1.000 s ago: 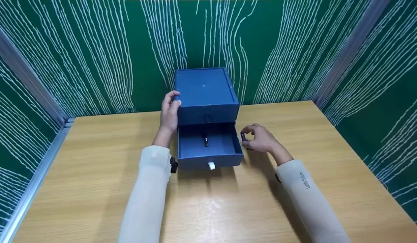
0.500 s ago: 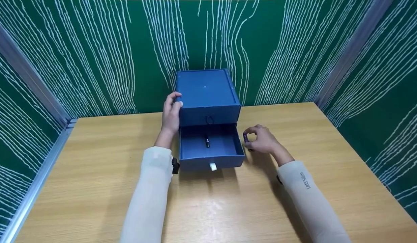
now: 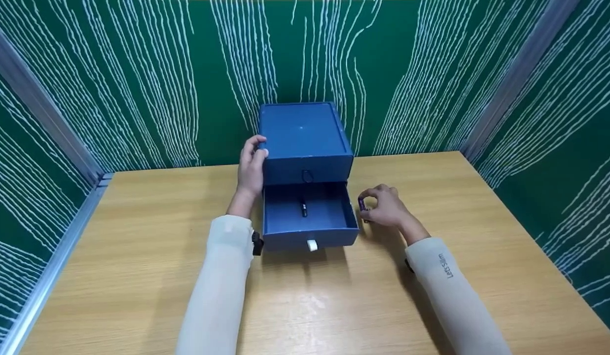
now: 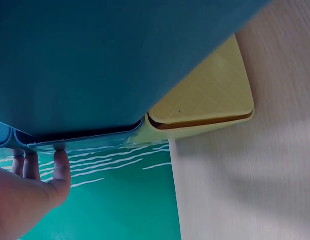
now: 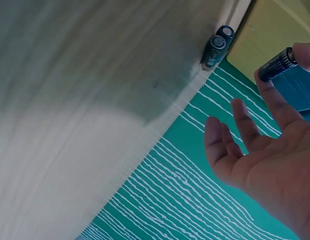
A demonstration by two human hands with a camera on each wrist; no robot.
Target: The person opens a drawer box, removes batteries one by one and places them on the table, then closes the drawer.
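Observation:
On the table stands a blue drawer box [image 3: 300, 128] with its blue drawer [image 3: 309, 239] pulled out. One small dark battery [image 3: 304, 209] lies inside that drawer. My left hand [image 3: 250, 167] rests its fingertips and thumb against the box's upper left edge; in the left wrist view the fingertips press on its side. To the right of the drawer, my right hand [image 3: 386, 206] pinches a dark battery [image 5: 277, 65] between thumb and index finger, the other fingers apart from it. Two more batteries [image 5: 214, 52] sit on the table below it in the right wrist view.
Beneath the pulled-out drawer is a yellow lower drawer [image 4: 210, 90], hidden in the head view. A white pull tab [image 3: 312, 245] sticks out from the blue drawer's front. Green walls [image 3: 226, 49] with white wavy lines enclose the wooden table [image 3: 152, 256].
The right hand has shifted very slightly right and down relative to the drawer, still pinching the battery. The left hand stays on the box; the whole view drifts a little.

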